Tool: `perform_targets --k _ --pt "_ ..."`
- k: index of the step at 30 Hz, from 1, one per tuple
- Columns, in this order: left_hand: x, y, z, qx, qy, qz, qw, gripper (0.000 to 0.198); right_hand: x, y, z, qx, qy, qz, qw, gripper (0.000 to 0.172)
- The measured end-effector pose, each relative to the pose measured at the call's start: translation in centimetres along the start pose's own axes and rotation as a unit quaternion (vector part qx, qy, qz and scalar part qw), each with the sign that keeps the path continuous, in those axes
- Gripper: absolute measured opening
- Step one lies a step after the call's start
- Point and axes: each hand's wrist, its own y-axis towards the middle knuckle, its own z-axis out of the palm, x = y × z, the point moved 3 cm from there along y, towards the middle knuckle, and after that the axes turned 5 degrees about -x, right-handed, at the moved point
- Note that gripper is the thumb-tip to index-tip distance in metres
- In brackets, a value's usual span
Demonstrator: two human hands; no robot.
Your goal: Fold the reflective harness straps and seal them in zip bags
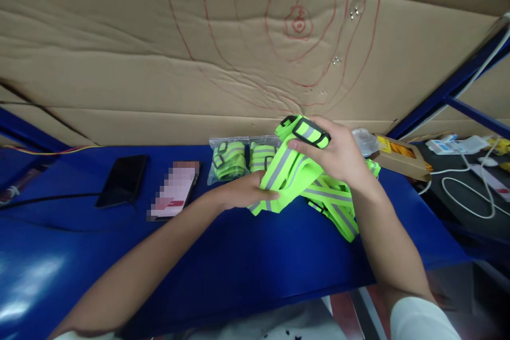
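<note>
A neon yellow-green reflective strap (279, 170) with silver stripes is stretched between my two hands above the blue table. My right hand (334, 149) grips its upper end, beside a black plastic buckle (311, 133). Lower down, my left hand (251, 190) is closed on a folded part of the same strap. More reflective strapping (338, 207) lies loosely on the table under my right wrist; whether it joins the held piece I cannot tell. Just behind my left hand are two clear bags with rolled straps, the left bag (229, 159) and the right bag (262, 155), partly covered.
A phone (175, 191) and a black tablet-like device (122, 180) lie on the blue table (247, 260) at left. A cardboard box (402, 156) and crumpled clear plastic (364, 142) stand at right, near white cables (464, 180). A cardboard sheet (119, 74) forms the back wall.
</note>
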Motion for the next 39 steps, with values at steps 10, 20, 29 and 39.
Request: perform_targets --k 10,20,29,39 --pt "-3.1 -0.3 -0.4 -0.179 0.069 0.144 0.971 0.077 1.3 -1.0 1.9 0.036 -0.022 -0.074 0.996 0.046" --pt "-1.8 0.1 0.1 -0.243 0.074 0.123 0.959 0.054 1.8 -1.2 2.9 0.024 -0.004 -0.053 0.998 0.043" --pt "-0.1 0.4 1.4 -0.162 -0.045 0.041 0.985 0.047 0.8 -1.1 3.4 -0.028 0.018 -0.08 0.996 0.047" --pt "-1.0 0.2 0.6 -0.128 0.053 0.088 0.986 0.028 1.4 -1.3 2.5 -0.011 -0.081 -0.087 0.993 0.044"
